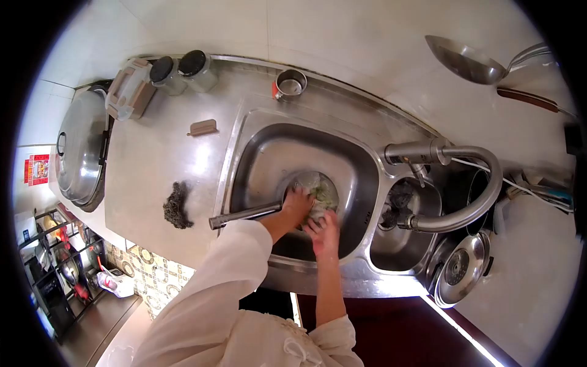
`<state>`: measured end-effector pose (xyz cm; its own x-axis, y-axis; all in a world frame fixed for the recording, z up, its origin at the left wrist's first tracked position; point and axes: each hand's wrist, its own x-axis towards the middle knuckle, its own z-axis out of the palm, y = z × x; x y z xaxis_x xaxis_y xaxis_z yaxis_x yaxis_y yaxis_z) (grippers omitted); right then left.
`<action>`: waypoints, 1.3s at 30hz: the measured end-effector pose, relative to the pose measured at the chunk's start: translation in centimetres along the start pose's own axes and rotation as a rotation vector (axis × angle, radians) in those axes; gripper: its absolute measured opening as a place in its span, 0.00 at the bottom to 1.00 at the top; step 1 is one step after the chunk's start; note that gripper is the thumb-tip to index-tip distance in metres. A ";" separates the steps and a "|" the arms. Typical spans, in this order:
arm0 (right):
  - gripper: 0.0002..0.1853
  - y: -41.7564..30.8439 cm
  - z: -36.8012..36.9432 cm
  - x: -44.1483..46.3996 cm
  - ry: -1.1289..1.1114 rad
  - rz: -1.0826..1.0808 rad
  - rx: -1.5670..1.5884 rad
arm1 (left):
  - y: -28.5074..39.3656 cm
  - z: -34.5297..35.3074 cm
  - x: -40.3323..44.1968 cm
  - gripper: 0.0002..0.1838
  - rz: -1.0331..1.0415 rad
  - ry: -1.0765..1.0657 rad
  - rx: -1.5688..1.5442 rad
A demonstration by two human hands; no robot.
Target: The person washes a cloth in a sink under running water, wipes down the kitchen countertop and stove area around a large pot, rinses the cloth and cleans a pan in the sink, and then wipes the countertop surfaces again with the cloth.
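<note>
Pale green food (324, 197) sits in a round bowl (334, 189) in the large sink (293, 153). The left hand (297, 205) and right hand (323, 232) touch it; whether they grip, I cannot tell.

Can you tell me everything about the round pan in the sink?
The pan is round, silvery and shiny, so it looks like metal. Its long, straight handle reaches past the left edge of the big basin. The round part is down in the basin, open at the top, with pale green stuff inside, maybe leaves. The left hand reaches in and hides where the handle joins. The right hand is at the near side.
</note>
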<state>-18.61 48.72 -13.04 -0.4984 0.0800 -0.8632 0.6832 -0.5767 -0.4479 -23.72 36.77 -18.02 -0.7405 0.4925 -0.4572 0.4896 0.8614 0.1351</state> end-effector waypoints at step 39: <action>0.22 -1.9 -1.0 0.1 0.046 -0.445 -0.046 | -0.6 -7.2 -3.9 0.15 -0.069 0.123 -0.917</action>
<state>-19.39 50.64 -12.48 -0.7257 0.3490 -0.5930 0.4311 -0.4411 -0.7871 -24.44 35.28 -9.97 -0.8240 0.4008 -0.4005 -0.0742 0.6244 0.7776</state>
